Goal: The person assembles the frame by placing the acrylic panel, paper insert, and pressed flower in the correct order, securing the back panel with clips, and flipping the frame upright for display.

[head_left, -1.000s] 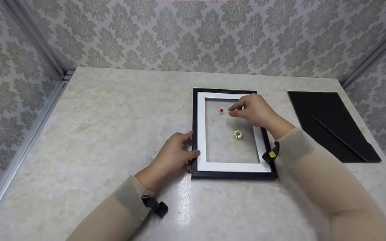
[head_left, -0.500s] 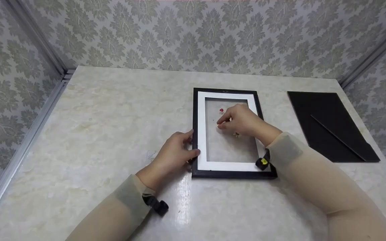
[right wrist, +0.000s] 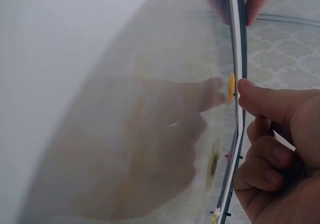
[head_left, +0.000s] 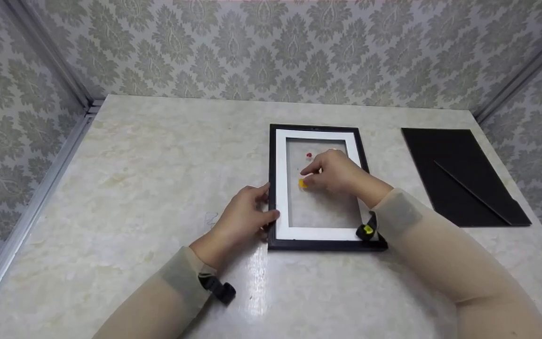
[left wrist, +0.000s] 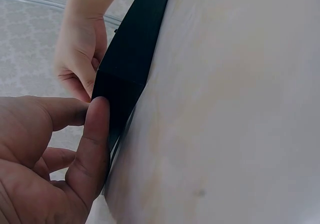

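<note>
Tabletop [head_left: 158, 165]: pale and marbled; a streak of light is reflected at 6 o'clock.
Walls [head_left: 233, 47]: covered in grey leaf-patterned paper; metal rails [head_left: 47, 47] are set in the corners at 10 and 2 o'clock.
Markings: a yellow patch is carried on the right wristband [head_left: 367, 230]; a small mark at the frame's 12 o'clock is too small to make out.
Black board [head_left: 450, 150]: laid at the frame's 3 o'clock, with a thin dark strip [head_left: 473, 191] slanting across it.
Picture frame [head_left: 318, 245]: set on the tabletop; its window is bordered by a white mat [head_left: 325, 234].
Left hand [head_left: 245, 214]: the frame's edge is gripped between 8 and 9 o'clock.
Right hand [head_left: 334, 173]: held narrow, thumb tip against the yellow flower [head_left: 302, 183]; whether it is pinched cannot be told.
Yellow flower: seen at the window's 9 o'clock, partly hidden.
Red flower [head_left: 308, 155]: seen at 11 o'clock.
Obstruction: the window's 3 o'clock side is partly covered by the right hand.
</note>
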Available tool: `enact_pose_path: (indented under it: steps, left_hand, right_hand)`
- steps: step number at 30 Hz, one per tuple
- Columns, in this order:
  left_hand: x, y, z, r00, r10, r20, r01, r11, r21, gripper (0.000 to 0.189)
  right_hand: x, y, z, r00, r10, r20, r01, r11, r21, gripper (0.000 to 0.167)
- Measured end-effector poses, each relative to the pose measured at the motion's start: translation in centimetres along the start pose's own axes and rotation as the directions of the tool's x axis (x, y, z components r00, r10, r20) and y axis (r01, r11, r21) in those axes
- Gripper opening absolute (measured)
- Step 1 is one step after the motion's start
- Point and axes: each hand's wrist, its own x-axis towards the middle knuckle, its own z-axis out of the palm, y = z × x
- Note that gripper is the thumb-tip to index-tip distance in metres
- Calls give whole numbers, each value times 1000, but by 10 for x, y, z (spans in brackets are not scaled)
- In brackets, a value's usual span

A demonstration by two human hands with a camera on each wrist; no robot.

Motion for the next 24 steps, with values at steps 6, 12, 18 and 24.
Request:
enact_pose_path:
  steps: [6,12,18,24]
  left_hand:
    - [1,0,1,1000,-3,3,3,1000,-6,78]
    - [1,-1,0,1000,-10,2,10,999,31,78]
    - [0,0,-3,1000,-6,-15,7,998,68,78]
    - [0,1,-2,1000,1,-2,-1,998,57,78]
  right_hand:
    - [-15,9,-23,997,29,-78,-25,998,50,27]
    - [-44,37,-56,969,87,-231,-54,988,144,36]
    - [-88,87,-81,867,224,-444,-49,927,372,41]
    - [-117,130,-109,781,392,-486,10,770,638,32]
